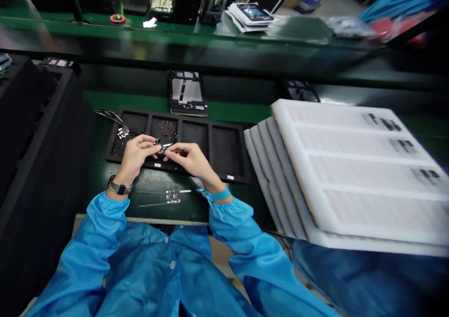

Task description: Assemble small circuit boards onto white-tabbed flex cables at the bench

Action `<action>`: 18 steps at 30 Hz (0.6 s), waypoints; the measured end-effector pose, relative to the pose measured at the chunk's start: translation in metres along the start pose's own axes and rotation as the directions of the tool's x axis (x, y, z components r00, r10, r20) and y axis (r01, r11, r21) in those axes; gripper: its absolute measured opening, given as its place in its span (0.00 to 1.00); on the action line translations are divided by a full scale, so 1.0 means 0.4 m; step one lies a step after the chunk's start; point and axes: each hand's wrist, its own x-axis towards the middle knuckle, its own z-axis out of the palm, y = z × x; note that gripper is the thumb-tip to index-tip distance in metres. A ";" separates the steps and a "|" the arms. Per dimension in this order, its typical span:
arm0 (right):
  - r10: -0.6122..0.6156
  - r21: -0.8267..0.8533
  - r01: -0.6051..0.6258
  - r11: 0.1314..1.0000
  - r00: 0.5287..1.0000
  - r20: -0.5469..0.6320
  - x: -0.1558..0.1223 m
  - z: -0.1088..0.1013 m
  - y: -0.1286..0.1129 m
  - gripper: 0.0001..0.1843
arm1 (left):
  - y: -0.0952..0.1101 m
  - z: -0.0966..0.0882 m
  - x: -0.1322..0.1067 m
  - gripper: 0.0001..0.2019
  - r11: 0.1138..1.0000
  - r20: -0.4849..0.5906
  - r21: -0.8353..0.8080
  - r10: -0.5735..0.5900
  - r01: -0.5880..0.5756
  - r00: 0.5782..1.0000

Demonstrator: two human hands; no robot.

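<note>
Above the front of a black compartment tray [229, 129], my left hand [137, 154] and my right hand [189, 159] meet at a small dark part with a thin strip [169, 145]. Both hands are closed in a pinch on it; its exact kind is too small to make out. Tiny red and black pieces [168, 129] lie in the compartment just behind my fingers. Left of my left hand, a bundle of thin flex cables [112, 116] with small connector ends rests over the tray's left compartment. Below my hands, a small circuit board [173, 196] lies on the green bench with thin strips.
Behind the tray sits a stack of flat device assemblies [187, 92]. White foam trays [343, 167] are piled at the right, and black foam trays [45, 144] stand at the left. On the rear shelf are a red tape roll [117, 18] and papers under a device [250, 15].
</note>
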 end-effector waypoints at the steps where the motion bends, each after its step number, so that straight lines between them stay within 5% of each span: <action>1: -0.004 -0.001 0.004 1.000 1.000 -0.002 -0.001 -0.001 0.000 0.19 | 0.000 0.003 -0.001 0.20 1.000 0.008 0.015 -0.005 0.005 1.000; 18: 0.066 -0.008 -0.065 0.998 0.997 0.035 -0.010 -0.009 0.009 0.14 | -0.005 0.013 -0.006 0.20 0.990 0.047 0.140 -0.022 0.015 0.999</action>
